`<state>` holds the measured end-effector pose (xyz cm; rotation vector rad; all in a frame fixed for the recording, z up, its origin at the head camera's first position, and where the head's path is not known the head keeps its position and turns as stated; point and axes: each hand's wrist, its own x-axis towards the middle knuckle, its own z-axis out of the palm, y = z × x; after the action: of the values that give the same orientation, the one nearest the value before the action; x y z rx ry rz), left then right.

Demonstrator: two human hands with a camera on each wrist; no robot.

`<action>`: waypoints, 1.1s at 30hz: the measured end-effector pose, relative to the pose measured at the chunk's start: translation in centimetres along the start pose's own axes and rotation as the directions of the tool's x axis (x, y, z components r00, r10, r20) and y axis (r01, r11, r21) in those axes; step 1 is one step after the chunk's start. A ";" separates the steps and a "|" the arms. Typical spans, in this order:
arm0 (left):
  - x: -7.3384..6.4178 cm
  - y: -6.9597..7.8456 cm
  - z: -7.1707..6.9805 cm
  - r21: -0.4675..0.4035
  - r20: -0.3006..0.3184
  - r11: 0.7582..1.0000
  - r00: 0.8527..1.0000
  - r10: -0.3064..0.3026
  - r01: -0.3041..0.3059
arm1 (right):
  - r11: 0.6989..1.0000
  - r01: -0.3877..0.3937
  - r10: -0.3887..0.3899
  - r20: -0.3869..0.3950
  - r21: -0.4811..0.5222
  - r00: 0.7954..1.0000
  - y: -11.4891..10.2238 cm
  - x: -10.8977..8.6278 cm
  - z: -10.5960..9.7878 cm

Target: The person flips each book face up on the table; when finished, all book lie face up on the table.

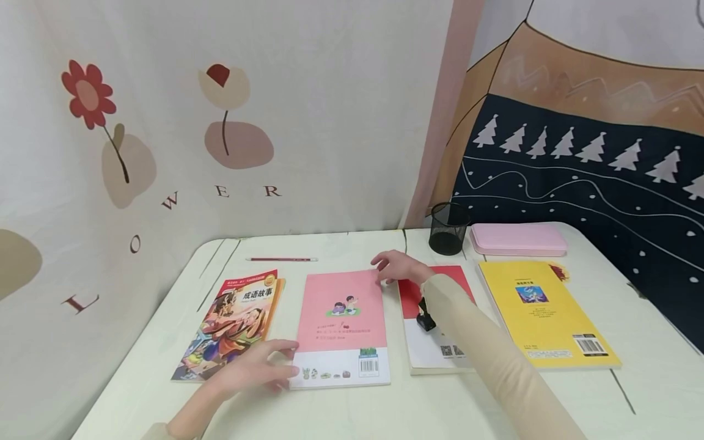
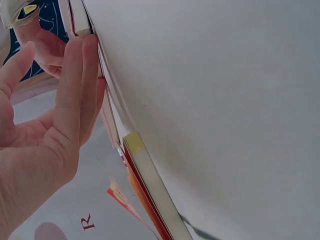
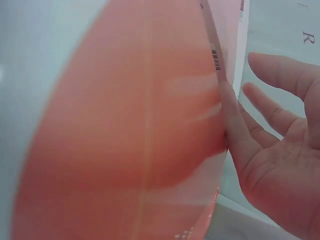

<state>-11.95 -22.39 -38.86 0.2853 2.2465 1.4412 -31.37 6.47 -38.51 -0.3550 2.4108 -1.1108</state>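
A pink-and-white book (image 1: 341, 330) lies on the table in the middle of the head view. At its near left corner, my left hand (image 1: 255, 368) has its fingertips against the left edge. My right hand (image 1: 403, 267) is at its far right corner, fingers loosely extended and thumb apart. In the left wrist view, the left hand (image 2: 55, 120) shows straight fingers beside the books' edges. A blurred reddish glossy cover (image 3: 110, 125) fills much of the right wrist view, beside the spread fingers of the right hand (image 3: 280, 150). Neither hand is curled round anything.
Left lies a colourful storybook (image 1: 236, 324). A red-and-white book (image 1: 409, 299) lies partly under the right forearm, with a yellow book (image 1: 550, 318) farther right. Behind are a pencil (image 1: 283, 260), a black mesh pen holder (image 1: 447, 241) and a pink pencil case (image 1: 519, 238).
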 end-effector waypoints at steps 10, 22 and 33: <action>-0.1 0.1 0.0 -0.004 0.008 1.000 1.000 0.000 0.000 | 0.962 0.013 -0.006 -0.024 0.274 1.000 0.5 0.0 -0.4; -0.2 0.0 -0.1 -0.007 0.009 1.000 1.000 0.009 -0.009 | 0.967 0.042 -0.053 0.036 0.251 0.998 0.3 -0.1 -0.5; 0.1 -0.3 -0.4 -0.044 0.003 0.998 0.999 -0.034 0.034 | 0.940 0.199 -0.215 0.027 0.278 0.976 1.0 -1.0 -1.0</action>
<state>-12.20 -22.77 -39.06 0.2336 2.2046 1.4702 -31.06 8.24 -38.40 -0.5483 2.1678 -1.4851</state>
